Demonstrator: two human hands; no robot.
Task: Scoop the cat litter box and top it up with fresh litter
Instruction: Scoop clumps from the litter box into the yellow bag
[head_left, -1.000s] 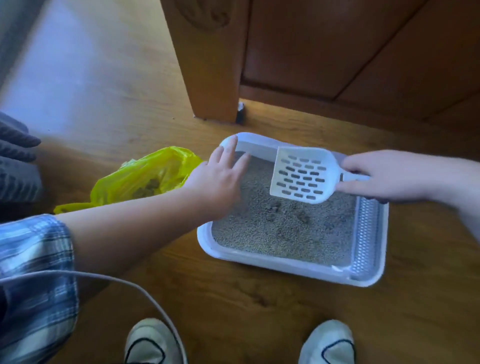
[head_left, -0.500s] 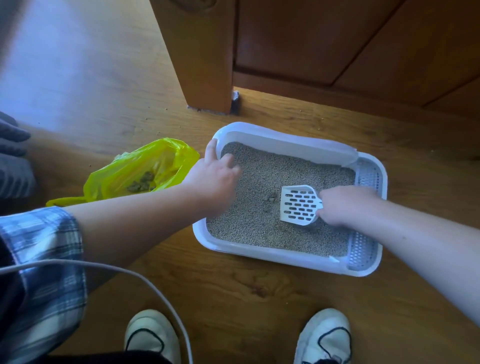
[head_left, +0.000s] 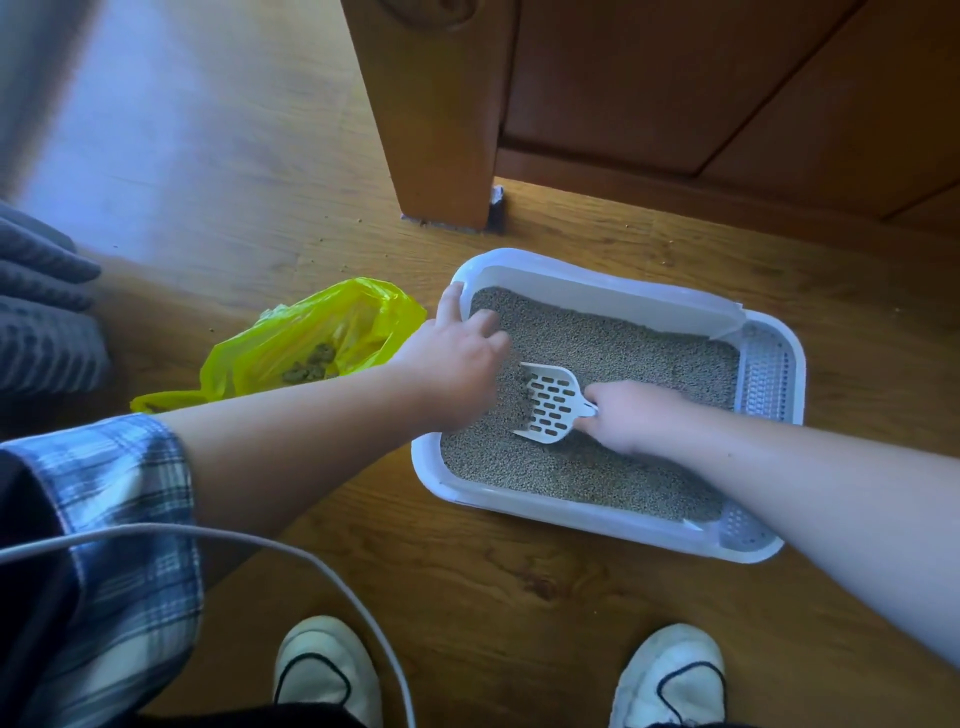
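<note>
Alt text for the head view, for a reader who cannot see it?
A person's right hand holds a white slotted scoop in the grey litter of a white litter box on a wooden floor, while the left hand holds the box's left rim. An open yellow bag containing clumps lies left of the box.

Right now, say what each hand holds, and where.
Right hand grips the scoop by its handle; left hand holds the litter box by its left rim.

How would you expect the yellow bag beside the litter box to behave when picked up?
The yellow bag looks thin and crumpled, so probably floppy. Only a small pile of clumps lies inside, so likely light, sagging around them.
</note>
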